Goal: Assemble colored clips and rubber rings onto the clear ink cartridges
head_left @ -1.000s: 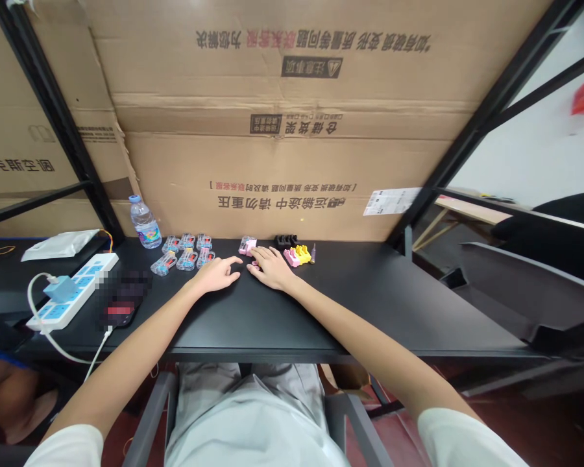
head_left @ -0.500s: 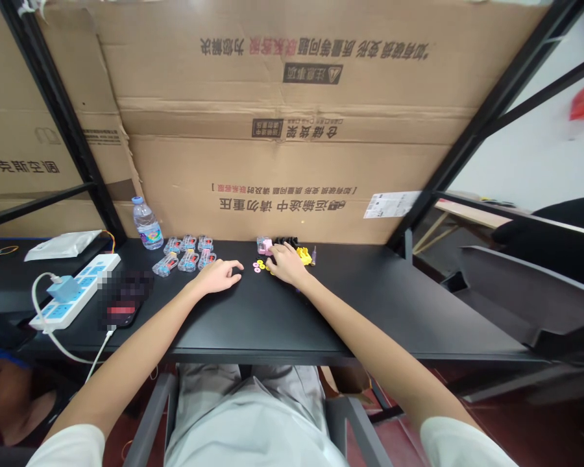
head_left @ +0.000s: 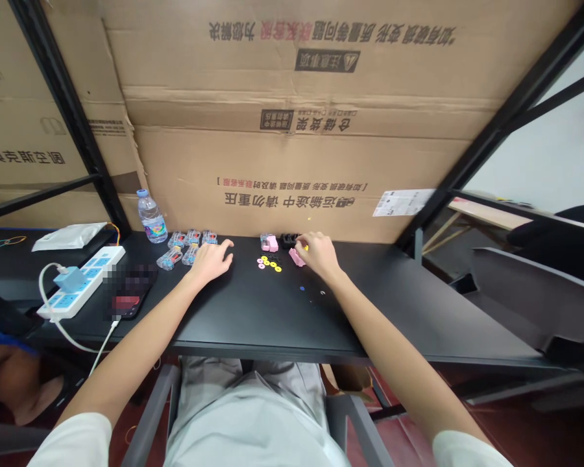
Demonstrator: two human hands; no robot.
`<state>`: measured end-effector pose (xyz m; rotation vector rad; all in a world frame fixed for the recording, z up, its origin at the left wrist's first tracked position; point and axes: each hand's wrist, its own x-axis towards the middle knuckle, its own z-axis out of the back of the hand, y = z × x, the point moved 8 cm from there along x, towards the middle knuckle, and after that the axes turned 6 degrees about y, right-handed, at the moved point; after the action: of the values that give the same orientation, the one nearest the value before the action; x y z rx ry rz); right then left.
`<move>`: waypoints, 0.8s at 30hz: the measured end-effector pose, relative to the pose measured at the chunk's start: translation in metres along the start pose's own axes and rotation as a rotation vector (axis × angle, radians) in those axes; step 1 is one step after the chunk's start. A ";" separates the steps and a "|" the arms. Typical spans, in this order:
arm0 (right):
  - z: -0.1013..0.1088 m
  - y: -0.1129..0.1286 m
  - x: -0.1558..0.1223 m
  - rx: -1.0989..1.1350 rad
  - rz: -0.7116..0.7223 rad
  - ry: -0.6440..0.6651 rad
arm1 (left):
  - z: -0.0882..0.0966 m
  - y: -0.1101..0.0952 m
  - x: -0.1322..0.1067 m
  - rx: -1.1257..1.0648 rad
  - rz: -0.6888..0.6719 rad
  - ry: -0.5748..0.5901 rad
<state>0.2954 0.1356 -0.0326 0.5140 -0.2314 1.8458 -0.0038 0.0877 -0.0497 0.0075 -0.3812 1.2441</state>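
Observation:
My left hand (head_left: pixel 210 263) rests over the tabletop with thumb and forefinger apart and nothing in it. Beside it lie several clear plastic toy-like pieces (head_left: pixel 169 257) with red and blue insides, one partly covered by the hand. My right hand (head_left: pixel 320 254) is bent down over small parts, its fingers drawn together. A pink plastic piece (head_left: pixel 296 257) lies at its fingertips, and a bit of a yellow piece (head_left: pixel 307 248) shows beneath them. What the fingers hold is hidden. Pink and yellow rings (head_left: pixel 273 264) lie between the hands, in front of a pink-and-clear piece (head_left: pixel 269 242).
Black plastic parts (head_left: pixel 289 240) stand by the cardboard wall (head_left: pixel 292 155). At left are a water bottle (head_left: pixel 152 219), a white power strip (head_left: pixel 85 279) and a phone (head_left: pixel 132 292) on a cable. A small blue disc (head_left: pixel 302 288) lies nearer the black table's front edge (head_left: pixel 272 349).
My right hand has moved right, from beside the rings to the yellow pieces, uncovering the black parts and a pink piece. My left hand has shifted slightly left. The view has shifted a little.

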 end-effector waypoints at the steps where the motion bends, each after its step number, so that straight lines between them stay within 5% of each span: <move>1: 0.000 -0.004 0.000 -0.023 -0.008 0.015 | 0.002 0.004 0.001 0.022 0.012 -0.025; 7: -0.007 -0.011 0.000 -0.079 -0.054 0.115 | -0.006 0.024 0.002 0.070 0.040 0.082; 17: -0.015 0.004 0.000 -0.030 -0.058 0.129 | -0.020 -0.002 0.002 -0.108 -0.205 0.116; 21: -0.003 0.014 -0.003 0.334 -0.081 -0.046 | -0.012 -0.010 -0.001 -0.188 -0.229 0.046; 24: -0.017 0.036 -0.009 0.797 -0.091 0.008 | -0.006 -0.020 -0.005 -0.304 -0.248 0.009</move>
<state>0.2597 0.1234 -0.0485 1.0362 0.5534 1.8045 0.0150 0.0774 -0.0524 -0.2053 -0.5423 0.9327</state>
